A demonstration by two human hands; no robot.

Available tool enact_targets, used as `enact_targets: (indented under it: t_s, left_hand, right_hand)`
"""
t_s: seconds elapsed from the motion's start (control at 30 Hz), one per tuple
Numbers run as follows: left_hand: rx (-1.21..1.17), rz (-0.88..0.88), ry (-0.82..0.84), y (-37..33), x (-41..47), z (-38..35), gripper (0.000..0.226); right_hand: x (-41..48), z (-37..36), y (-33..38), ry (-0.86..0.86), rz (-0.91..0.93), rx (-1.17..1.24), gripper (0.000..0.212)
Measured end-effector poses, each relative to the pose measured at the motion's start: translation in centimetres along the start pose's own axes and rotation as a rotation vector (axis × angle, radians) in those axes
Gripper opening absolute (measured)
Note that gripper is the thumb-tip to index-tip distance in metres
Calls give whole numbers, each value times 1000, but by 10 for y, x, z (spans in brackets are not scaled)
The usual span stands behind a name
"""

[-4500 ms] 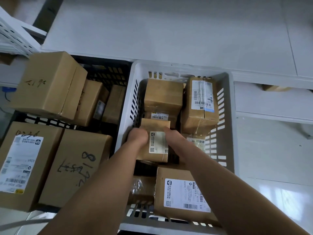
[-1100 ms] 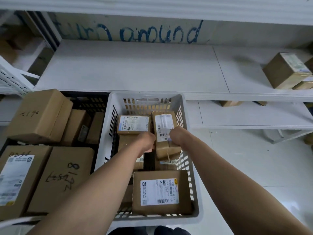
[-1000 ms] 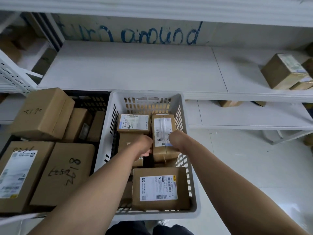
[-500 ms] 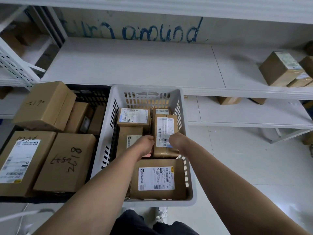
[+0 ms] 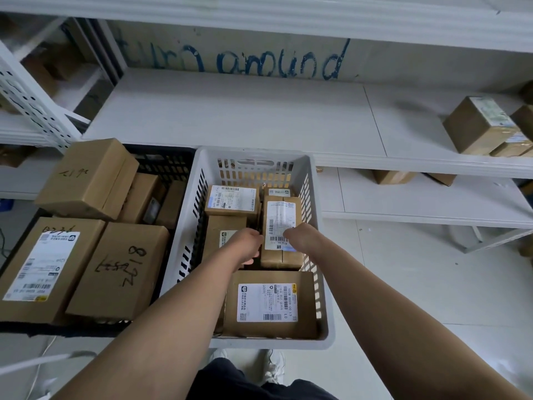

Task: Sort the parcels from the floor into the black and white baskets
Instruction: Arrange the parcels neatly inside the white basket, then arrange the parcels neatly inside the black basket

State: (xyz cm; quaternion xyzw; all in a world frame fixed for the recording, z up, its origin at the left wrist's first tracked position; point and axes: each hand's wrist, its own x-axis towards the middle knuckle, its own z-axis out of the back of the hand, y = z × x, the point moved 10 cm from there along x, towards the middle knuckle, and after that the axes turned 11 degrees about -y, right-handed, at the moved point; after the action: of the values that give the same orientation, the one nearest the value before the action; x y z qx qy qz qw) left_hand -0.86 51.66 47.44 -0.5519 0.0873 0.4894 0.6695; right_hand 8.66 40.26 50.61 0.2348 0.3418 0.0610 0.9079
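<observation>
Looks well along — black slotted plastic basket [image 5: 165, 164] at left packed with large brown cardboard boxes [image 5: 118, 272], white slotted plastic basket [image 5: 313, 174] at centre holding several smaller ones. Probably seating a tall brown cardboard parcel [image 5: 281, 256] upright mid-basket, gripped between left hand [image 5: 248, 246] and right hand [image 5: 300, 238], fingers curled on its sides. No parcels seen on the pale tiled floor [image 5: 403, 284] within frame. Matte card, taped seams, glossy white labels, rigid perforated walls — everything square-cornered.

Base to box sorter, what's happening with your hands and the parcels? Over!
Left grip and right grip holding labelled parcel. Parcel down in white basket, snug between neighbouring parcels. Nothing blocking.
</observation>
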Motion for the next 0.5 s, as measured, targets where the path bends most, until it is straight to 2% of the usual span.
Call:
enact_targets:
  t_s: [0.1, 0.2, 0.3, 0.5]
  left_hand:
    - [0, -16, -32, -10, -6, 9, 30]
    - [-6, -53, -96, -22, -15, 26, 19]
    - [-41, -123, -164, -37, -28, 48, 20]
    - [-171, -246, -303, -57, -54, 111, 20]
  right_hand:
    - [-7, 10, 8, -50, 21, 65, 35]
    - [-15, 22, 21, -74, 90, 119, 20]
    - [-26, 35, 38, -102, 150, 147, 17]
    - [-70, 49, 94, -94, 265, 238, 47]
